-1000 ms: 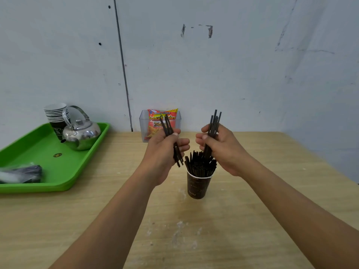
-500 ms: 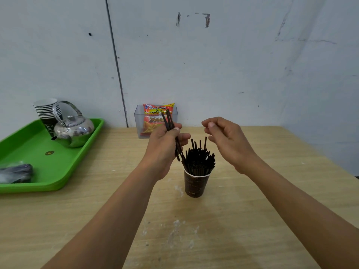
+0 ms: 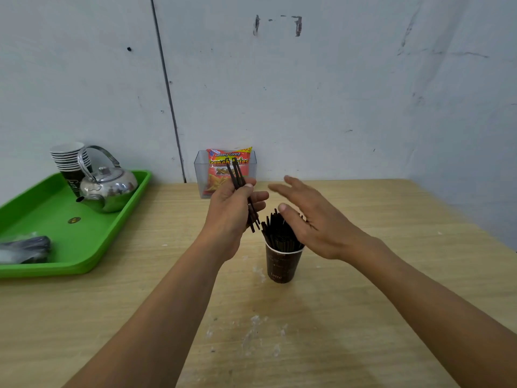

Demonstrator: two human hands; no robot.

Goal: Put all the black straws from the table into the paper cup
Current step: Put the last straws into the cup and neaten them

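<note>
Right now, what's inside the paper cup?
A packed bunch of black straws, tips fanning above the rim of the paper cup. The right hand covers the right-side tips; the cup wall hides their lower ends.

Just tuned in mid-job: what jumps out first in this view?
A brown paper cup in the middle of the table, crammed with black straws. Beside it the left hand grips a small straw bundle, and the open right hand is over the cup. Far left, a green tray carries a steel kettle.
</note>
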